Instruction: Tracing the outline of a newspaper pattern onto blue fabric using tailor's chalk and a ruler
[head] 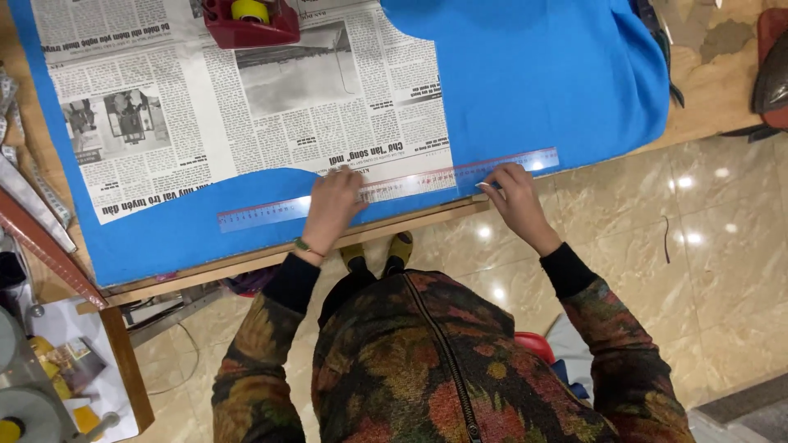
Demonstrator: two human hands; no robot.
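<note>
Item: long, clear plastic ruler with red markings, lying flat across the middle of the frame on a bright blue sheet of fabric, its span running from lower left to upper right along the fabric's near edge. Your left hand lies palm-down on the ruler's middle, fingers spread and flat, pressing rather than gripping. Your right hand sits near the ruler's right portion, fingers drawn together at a small pale object at the ruler's edge; what that object is cannot be told. Upper left of the frame: a cut newspaper pattern piece laid on the fabric, weighted at the top by a dark red tape dispenser with a yellow roll. The wooden worktop shows at upper right. Handling note: keep the left palm's weight even along the ruler so it does not pivot, hold the ruler flush to the pattern's lower curve, and keep the fabric unwrinkled beneath.
</note>
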